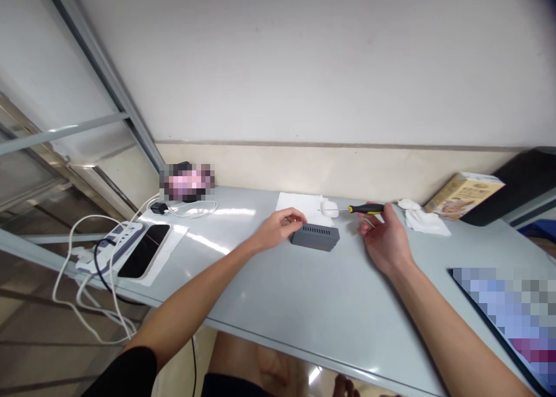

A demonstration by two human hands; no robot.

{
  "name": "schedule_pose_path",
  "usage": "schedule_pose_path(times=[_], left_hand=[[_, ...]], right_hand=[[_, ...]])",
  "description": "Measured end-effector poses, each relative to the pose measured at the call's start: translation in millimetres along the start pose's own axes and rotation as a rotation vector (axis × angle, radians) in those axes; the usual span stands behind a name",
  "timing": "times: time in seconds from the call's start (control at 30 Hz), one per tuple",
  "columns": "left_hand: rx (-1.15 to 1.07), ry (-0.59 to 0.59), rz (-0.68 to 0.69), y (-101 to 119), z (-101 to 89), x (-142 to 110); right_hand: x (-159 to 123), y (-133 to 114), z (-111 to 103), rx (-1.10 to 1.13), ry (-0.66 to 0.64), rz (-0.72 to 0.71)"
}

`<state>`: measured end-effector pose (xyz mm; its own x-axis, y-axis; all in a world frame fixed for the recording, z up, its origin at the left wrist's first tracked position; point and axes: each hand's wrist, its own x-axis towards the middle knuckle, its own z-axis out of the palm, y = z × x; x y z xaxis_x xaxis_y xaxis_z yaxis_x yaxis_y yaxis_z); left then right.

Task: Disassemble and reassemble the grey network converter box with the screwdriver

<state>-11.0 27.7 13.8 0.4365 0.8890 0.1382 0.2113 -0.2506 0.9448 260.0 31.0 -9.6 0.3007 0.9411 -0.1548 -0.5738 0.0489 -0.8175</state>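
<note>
A dark grey slotted box (315, 238) stands on the grey table, with a row of narrow openings along its top. My left hand (282, 228) is at the box's left end, thumb and fingertips pinched together over its top corner. Whatever may be between those fingertips is too small to tell. To the right of the box, my right hand (386, 240) grips a screwdriver (367, 209) by its black and yellow handle. The screwdriver lies level, its thin shaft pointing left above a small white object (330, 209) and a white paper sheet (299, 204).
At left are a phone (145, 251), a power strip (115, 243) and white cables (72, 252) hanging over the edge. Crumpled tissue (428, 222) and a yellow carton (464, 195) sit back right. A blurred flat panel (508, 321) lies front right. The wall (313, 165) closes the back.
</note>
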Motion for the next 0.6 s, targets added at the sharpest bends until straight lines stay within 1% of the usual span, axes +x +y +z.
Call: schedule_pose_path(times=[0.1,0.17,0.23,0.33,0.43,0.6], left_hand=[[0.080,-0.013,0.079,2,-0.2,-4],[0.179,-0.008,0.154,2,0.0,-8],[0.323,-0.013,0.247,2,0.6,-11],[0.562,-0.071,0.360,2,2.1,-13],[0.680,-0.102,0.376,0,3.4,-13],[0.687,-0.074,0.376,-1,1.8,-12]], right_hand=[[0,0,0,0.001,0.007,0.006],[0,0,0,0.005,0.006,0.005],[0,0,0,0.008,0.007,0.000],[0,1,0,0.007,0.007,-0.006],[0,0,1,0.007,0.007,-0.003],[-1,0,1,0.014,0.019,0.000]])
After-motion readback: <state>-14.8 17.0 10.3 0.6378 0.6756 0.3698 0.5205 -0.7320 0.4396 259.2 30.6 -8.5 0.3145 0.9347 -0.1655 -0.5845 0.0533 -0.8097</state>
